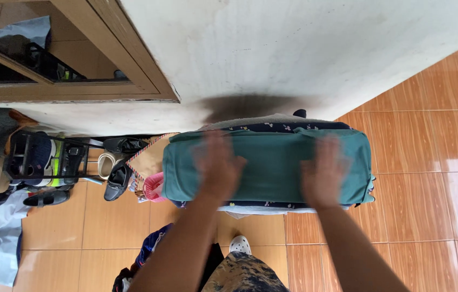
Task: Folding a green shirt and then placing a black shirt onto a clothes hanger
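Patterned garment at the person's lap [242,276], white shoe [240,244] on the tiled floor [418,216] below. Both forearms reach forward; left hand [219,165] and right hand [323,172] lie flat, fingers spread, blurred, on a teal folded cloth [269,165] topping a stack against the white wall [294,48]. Step looks like smoothing or pressing the fold; next likely needs even pressure, stack kept square. Shoe rack [50,159] left

Folded teal cloth [267,167], matt and soft-looking, under both bare hands, dark flower-printed fabric [288,127] beneath it, glossy orange-brown ceramic floor tiles [429,140] catching light, rough matt white plastered wall [294,48], brown wooden window frame [121,54], black metal shoe rack [50,157]
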